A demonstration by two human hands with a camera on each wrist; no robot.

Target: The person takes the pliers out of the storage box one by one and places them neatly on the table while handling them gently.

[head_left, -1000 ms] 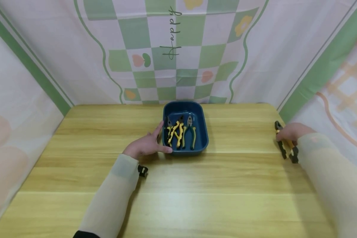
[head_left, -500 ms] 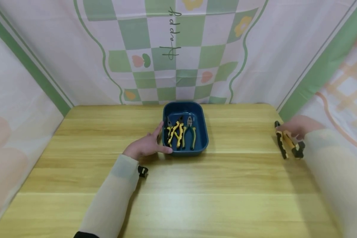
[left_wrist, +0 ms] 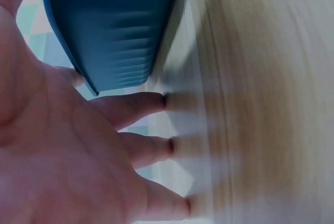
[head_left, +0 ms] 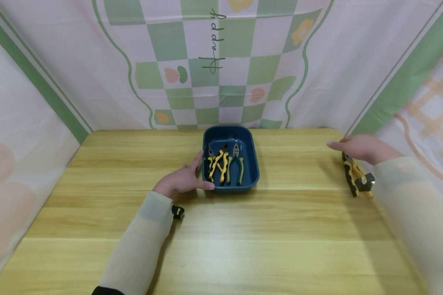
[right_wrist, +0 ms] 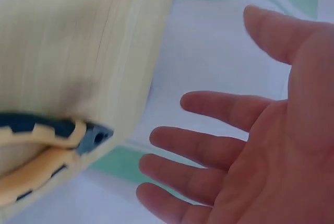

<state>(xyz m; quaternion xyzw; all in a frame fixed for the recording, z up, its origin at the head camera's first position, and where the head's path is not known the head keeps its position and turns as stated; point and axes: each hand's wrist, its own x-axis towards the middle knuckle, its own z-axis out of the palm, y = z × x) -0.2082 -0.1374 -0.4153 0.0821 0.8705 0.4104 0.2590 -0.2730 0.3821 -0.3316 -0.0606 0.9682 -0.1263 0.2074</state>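
Note:
A dark blue plastic tray (head_left: 249,172) stands toward the back of the table, with several pliers lying in its left and middle part. Among them are yellow-and-black pliers (head_left: 223,168) and green-handled pliers (head_left: 240,170). My left hand (head_left: 179,180) rests against the tray's left side, thumb at the front rim, and its other fingers reach down to the tabletop in the left wrist view. At the table's right edge lie more yellow-and-black pliers (right_wrist: 47,145). Over them hovers my right hand (head_left: 361,147), fingers spread and holding nothing.
The wooden table (head_left: 221,237) meets a patterned cloth backdrop (head_left: 203,73) at its back edge, with cloth on both sides too. Black wrist mounts (head_left: 177,212) sit on the underside of the wrists.
My right hand has let go of the pliers at the right edge and lifted away from them, its fingers now straight. The left hand and the tray have kept their place.

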